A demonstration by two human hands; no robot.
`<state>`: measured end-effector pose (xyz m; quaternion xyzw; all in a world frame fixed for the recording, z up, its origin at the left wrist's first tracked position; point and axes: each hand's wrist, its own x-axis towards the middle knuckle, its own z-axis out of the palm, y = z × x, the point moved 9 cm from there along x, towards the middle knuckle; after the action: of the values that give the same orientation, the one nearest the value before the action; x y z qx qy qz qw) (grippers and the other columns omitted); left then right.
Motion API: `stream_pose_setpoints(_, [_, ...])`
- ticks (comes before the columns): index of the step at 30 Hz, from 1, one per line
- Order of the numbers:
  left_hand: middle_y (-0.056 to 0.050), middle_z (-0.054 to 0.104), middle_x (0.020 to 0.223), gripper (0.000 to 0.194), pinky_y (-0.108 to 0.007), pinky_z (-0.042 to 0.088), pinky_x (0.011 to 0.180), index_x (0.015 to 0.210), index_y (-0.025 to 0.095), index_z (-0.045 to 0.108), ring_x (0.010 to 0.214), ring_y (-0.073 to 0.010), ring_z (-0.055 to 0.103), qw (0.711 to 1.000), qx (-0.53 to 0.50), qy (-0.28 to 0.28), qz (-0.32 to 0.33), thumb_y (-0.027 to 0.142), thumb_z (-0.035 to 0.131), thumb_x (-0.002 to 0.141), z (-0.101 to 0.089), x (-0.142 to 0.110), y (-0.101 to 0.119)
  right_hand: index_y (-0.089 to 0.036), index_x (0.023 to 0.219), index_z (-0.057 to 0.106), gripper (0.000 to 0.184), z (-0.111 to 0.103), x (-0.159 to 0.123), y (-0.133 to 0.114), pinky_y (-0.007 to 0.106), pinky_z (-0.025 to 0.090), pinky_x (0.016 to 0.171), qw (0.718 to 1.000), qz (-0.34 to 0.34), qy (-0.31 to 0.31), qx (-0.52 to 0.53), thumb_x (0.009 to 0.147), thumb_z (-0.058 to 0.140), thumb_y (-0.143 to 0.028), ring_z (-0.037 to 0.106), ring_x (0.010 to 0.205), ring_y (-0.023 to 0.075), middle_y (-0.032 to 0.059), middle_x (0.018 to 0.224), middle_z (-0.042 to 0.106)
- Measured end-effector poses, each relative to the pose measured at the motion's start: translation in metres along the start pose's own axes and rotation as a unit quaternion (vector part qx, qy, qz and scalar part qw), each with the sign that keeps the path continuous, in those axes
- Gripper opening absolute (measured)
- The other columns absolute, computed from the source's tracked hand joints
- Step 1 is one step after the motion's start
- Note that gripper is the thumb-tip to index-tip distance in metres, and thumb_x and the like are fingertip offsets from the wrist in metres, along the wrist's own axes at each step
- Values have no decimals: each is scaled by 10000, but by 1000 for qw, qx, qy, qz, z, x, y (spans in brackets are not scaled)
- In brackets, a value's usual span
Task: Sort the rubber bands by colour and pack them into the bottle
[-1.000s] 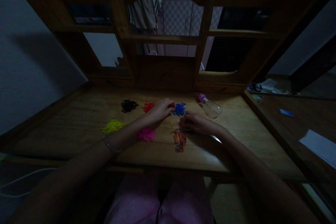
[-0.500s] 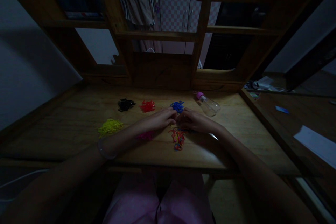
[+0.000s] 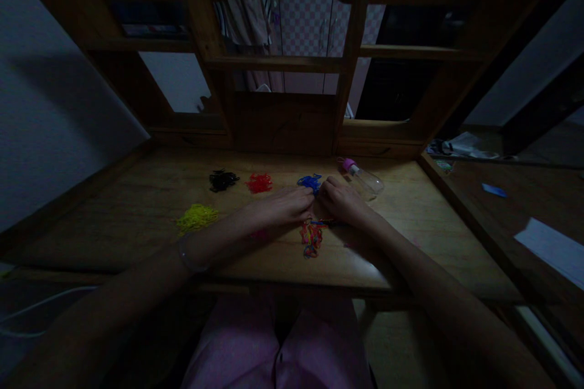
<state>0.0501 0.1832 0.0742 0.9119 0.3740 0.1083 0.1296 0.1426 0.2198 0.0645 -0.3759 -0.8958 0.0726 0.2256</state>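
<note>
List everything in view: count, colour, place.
Black rubber bands, red rubber bands, blue rubber bands: three piles, far row
Yellow rubber bands, mostly hidden pink rubber bands, multicoloured rubber bands: three piles, near row
Bottle: one, clear with purple cap, desk right
Shelved desk: one, brown, centre
Paper: count unclear, white, right
Flat item: one, blue, beyond paper
Cable: one, white, lower left
Striped clothing: count unclear, pale, behind desk
Checkered cabinet: one, pale, behind desk
Garment: one, pink, lower centre
Left hand, right hand: two, bare, near blue rubber bands

The 2 hands (image 3: 341, 198) have drawn closer together.
</note>
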Motion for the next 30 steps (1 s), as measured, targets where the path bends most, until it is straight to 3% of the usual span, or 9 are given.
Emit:
stream_pose_setpoints(4, [-57, 589, 969, 119, -297, 421, 803, 910, 182, 617, 904, -194, 553, 1000, 11, 5, 15, 266, 533, 911, -35, -16, 5, -201, 1006, 588, 87, -4, 0, 9, 324, 431, 775, 999, 11, 25, 17, 940, 535, -225, 571, 879, 215, 83, 1005, 593])
stream_pose_setpoints(8, [-29, 574, 944, 137, -293, 407, 784, 910, 197, 611, 888, -179, 550, 998, 14, 40, -42, 322, 556, 915, -69, -63, -17, -210, 1008, 599, 106, -19, -3, 9, 317, 418, 769, 998, 0, 54, 30, 942, 518, -192, 566, 859, 198, 70, 1016, 597])
stream_pose_setpoints(12, [-26, 585, 936, 134, -300, 415, 782, 887, 200, 624, 872, -181, 555, 994, 8, 17, -106, 316, 560, 902, -62, -112, -51, -213, 965, 607, 102, -32, -4, 10, 307, 407, 731, 996, 4, 82, 33, 938, 515, -177, 564, 821, 192, 64, 968, 604])
stream_pose_setpoints(15, [-35, 604, 964, 181, -313, 423, 803, 905, 207, 650, 911, -195, 564, 992, 0, 3, -130, 344, 533, 919, -52, -128, -65, -213, 940, 618, 113, -31, -3, 8, 302, 404, 706, 996, 1, 77, 42, 932, 516, -166, 561, 785, 181, 64, 957, 608])
stream_pose_setpoints(18, [-43, 622, 992, 216, -323, 432, 837, 972, 218, 656, 956, -204, 571, 990, -7, 20, -137, 367, 503, 942, -54, -124, -60, -209, 924, 623, 127, -30, -3, 7, 296, 404, 699, 996, 2, 75, 49, 928, 510, -151, 559, 765, 172, 63, 952, 612])
stream_pose_setpoints(22, [-42, 629, 975, 187, -313, 446, 828, 1015, 212, 641, 923, -192, 591, 990, -34, 69, -116, 333, 517, 946, -57, -94, -38, -197, 914, 628, 121, -34, -4, 10, 279, 397, 671, 995, 10, 83, 49, 925, 515, -154, 549, 724, 155, 52, 926, 607])
stream_pose_setpoints(27, [-56, 597, 1082, 177, -313, 454, 867, 1089, 221, 612, 992, -192, 578, 994, -92, 38, -50, 258, 508, 950, -21, -49, -17, -190, 919, 635, 117, -40, -4, 15, 271, 401, 655, 994, 12, 88, 57, 929, 521, -163, 535, 687, 139, 44, 910, 604])
stream_pose_setpoints(30, [-56, 604, 1009, 88, -327, 453, 846, 970, 201, 599, 954, -202, 573, 994, -88, 29, -62, 225, 522, 934, -5, -35, -16, -192, 918, 640, 123, -40, -3, 18, 275, 406, 655, 994, 18, 88, 54, 930, 519, -171, 540, 697, 146, 50, 916, 611])
